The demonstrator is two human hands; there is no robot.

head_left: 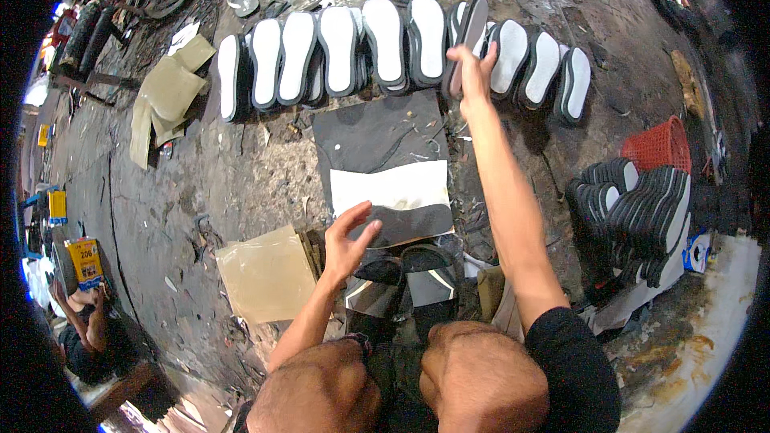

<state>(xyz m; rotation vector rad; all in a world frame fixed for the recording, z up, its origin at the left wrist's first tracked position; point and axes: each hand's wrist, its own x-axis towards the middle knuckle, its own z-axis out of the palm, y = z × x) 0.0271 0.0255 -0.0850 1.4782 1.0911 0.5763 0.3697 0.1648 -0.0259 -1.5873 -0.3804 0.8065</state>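
My right hand [475,76] reaches far out and grips a dark shoe sole [476,22], tilted on its edge, over the row of sole stacks. White-topped soles such as this stack [338,48] stand on both sides of it. My left hand [350,240] is held low in front of my knees, fingers apart with nothing in them. Just beside it lies a dark mat [377,130] bearing a white sheet [389,187] with a wavy lower edge. A dark grey piece [413,224] shows below that sheet.
Tan sheets lie in a pile [265,277] at my left, with more loose sheets [170,95] farther off. To the right, several rows of soles [650,212] stand by a red basket [659,144]. Another person [88,329] sits at the far left. Scraps litter the floor.
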